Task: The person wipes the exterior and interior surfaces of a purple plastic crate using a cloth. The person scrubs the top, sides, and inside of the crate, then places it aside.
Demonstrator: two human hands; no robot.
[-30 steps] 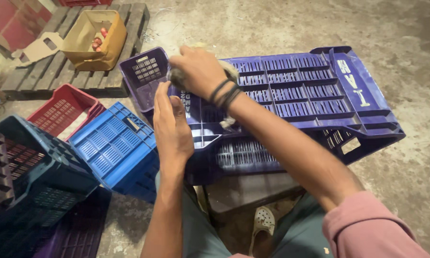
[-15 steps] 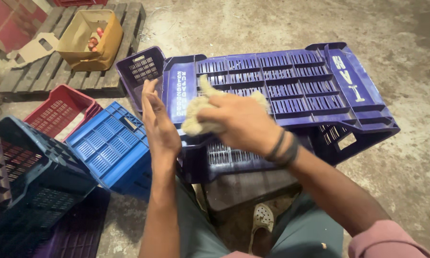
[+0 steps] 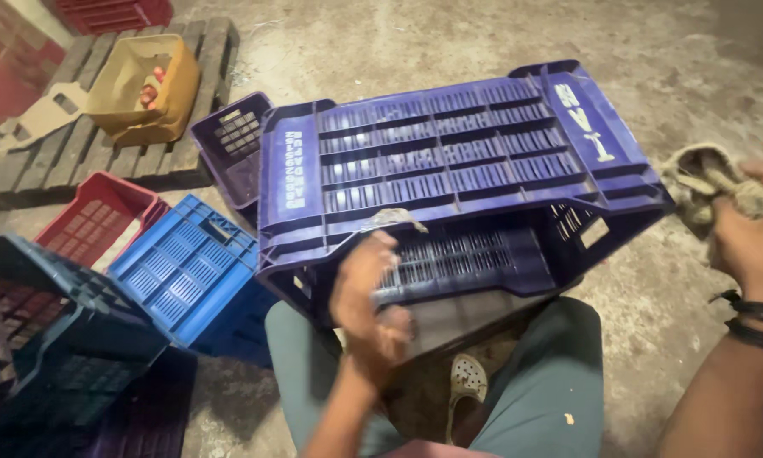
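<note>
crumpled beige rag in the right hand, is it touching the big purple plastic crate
Apart. The head view shows the crumpled beige rag, gripped in the right hand, off the big purple plastic crate, with bare concrete floor between them.
</note>
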